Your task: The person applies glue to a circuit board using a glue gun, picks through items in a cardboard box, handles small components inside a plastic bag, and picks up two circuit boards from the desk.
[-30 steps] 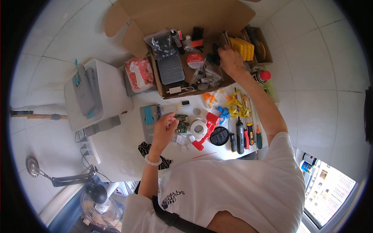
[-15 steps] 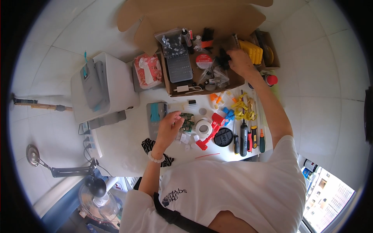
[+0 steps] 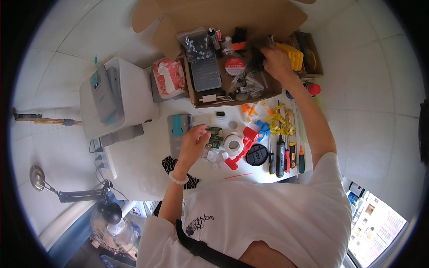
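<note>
Note the right hand (image 3: 278,61) inside the open cardboard box (image 3: 241,18), with fingers at a black item (image 3: 258,59) to the left of a yellow case (image 3: 294,58). With fingertips partly hidden, impossible to tell a firm grasp from mere contact.

Find the left hand (image 3: 195,143) over the tabletop (image 3: 138,169), with thumb and fingers bent at the left edge of a green circuit board (image 3: 215,138) — impossible to tell whether pinching or only touching. Locate the circuit board between left hand and white tape roll (image 3: 227,146), on the wearer's side of the box.

To the right of the roll, observe a slanted red part (image 3: 247,144), a round black cap (image 3: 257,155) and a row of hand tools (image 3: 280,158). Near the left hand, identify a grey case (image 3: 174,144) with a blue band (image 3: 178,125); by the wrist, a striped cloth (image 3: 169,164).

Inside the box, note also a grey organiser (image 3: 207,77) at left, a round red-and-white item (image 3: 234,66) near the middle — and, along the front wall, a white adapter (image 3: 207,98).
</note>
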A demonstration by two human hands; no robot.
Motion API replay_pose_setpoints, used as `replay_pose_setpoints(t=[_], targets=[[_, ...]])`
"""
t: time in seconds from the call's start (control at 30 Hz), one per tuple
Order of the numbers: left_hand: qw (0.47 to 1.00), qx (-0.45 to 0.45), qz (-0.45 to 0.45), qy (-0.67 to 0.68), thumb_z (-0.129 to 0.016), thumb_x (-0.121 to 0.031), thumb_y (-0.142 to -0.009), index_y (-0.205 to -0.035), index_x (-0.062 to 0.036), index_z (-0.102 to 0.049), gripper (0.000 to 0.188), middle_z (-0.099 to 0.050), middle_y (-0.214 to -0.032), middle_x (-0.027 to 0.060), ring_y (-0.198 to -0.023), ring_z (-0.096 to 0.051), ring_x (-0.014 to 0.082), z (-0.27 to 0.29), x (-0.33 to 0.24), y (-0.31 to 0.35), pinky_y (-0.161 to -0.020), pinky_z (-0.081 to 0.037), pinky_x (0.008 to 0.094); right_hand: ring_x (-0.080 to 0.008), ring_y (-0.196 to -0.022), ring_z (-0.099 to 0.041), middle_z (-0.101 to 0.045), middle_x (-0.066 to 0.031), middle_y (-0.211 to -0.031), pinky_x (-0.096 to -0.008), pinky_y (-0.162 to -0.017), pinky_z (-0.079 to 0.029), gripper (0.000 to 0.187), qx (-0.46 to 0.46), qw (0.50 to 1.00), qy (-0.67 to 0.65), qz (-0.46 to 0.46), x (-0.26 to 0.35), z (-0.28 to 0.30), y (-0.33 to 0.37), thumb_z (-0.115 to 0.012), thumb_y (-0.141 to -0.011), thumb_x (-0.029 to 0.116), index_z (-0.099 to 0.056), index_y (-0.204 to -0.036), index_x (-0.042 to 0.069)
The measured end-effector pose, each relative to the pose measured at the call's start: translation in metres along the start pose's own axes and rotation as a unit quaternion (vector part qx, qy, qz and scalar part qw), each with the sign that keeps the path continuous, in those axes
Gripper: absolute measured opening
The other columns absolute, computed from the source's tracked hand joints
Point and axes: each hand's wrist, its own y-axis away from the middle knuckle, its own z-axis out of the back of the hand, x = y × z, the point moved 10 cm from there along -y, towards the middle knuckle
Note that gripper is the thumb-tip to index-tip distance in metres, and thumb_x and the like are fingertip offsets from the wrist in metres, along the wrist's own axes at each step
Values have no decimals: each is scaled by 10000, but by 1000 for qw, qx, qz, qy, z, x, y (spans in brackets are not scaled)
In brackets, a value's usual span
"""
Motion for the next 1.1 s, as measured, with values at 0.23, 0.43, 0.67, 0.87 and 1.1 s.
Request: replay_pose_setpoints(t=[0.23, 0.43, 0.67, 0.87, 1.1], targets=[[1000, 4, 11, -3, -614, -123, -856, -1090, 39, -577, 287, -641, -907, 112, -776, -605, 148, -2, 3, -1, -609, -449, 248, -360, -901, -604, -576, -158, -997, -434, -735, -516, 265, 74, 994, 78, -27, -5, -18, -2, -629, -667, -6, -623, -924, 60], [1000, 1, 26, 13, -608, -116, -861, -1104, 47, -569, 295, -637, -903, 102, -761, -588, 130, 2, 4, 2, -613, -444, 242, -361, -868, -610, -567, -150, -1019, -441, -721, -518, 274, 82, 993, 66, -52, -5, -11, 17, -606, -691, 8, -611, -959, 67], [999, 20, 41, 26, -596, -106, -867, -1121, 54, -562, 303, -636, -910, 93, -761, -572, 109, -5, 10, -2, -647, -453, 229, -349, -868, -621, -553, -162, -1006, -428, -686, -533, 295, 53, 993, 63, -79, -11, -14, 45, -607, -692, -5, -583, -982, 47], [999, 19, 43, 26, -587, -119, -871, -1118, 44, -570, 296, -639, -912, 75, -768, -579, 107, -5, 7, -1, -667, -460, 226, -351, -856, -618, -569, -176, -975, -414, -700, -531, 299, 5, 996, 18, -87, -12, -10, 39, -609, -681, -18, -600, -975, 35], [999, 28, 42, 14, -588, -124, -868, -1108, 31, -584, 286, -640, -894, 50, -769, -570, 91, -8, 21, -6, -645, -433, 211, -365, -853, -603, -579, -177, -972, -437, -697, -510, 328, -23, 991, -39, -129, -32, -11, 37, -575, -723, 8, -604, -1047, 53]])
